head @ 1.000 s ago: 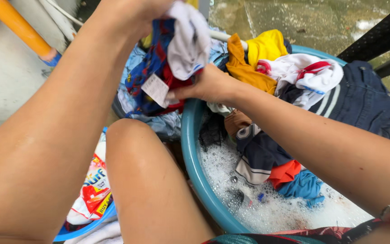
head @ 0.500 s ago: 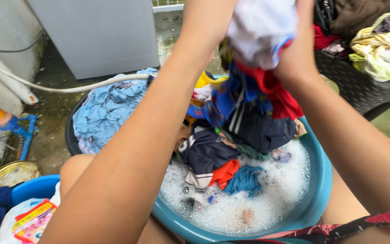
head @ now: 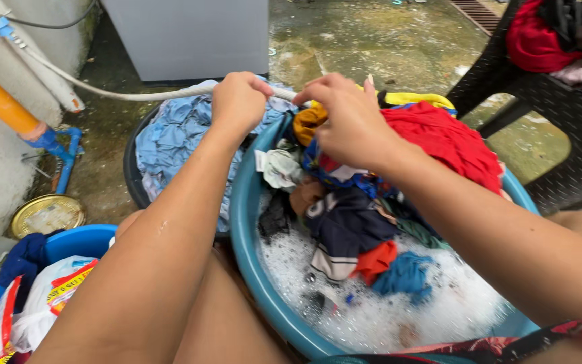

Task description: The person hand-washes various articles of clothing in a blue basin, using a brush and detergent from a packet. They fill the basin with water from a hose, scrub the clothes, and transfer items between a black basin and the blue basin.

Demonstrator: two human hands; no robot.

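White hose is gripped in the fisted left hand at the teal basin's far rim; right hand, fingers curled, is pressed on red cloth.

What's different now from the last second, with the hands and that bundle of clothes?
Both hands came down from holding the red, blue and white garment up high. It now lies on the pile in the teal basin, red cloth on top. The right hand rests on it, fingers loose; the left hand is closed in a fist near the white hose. The suds, dark clothes and blue laundry tub look unchanged.
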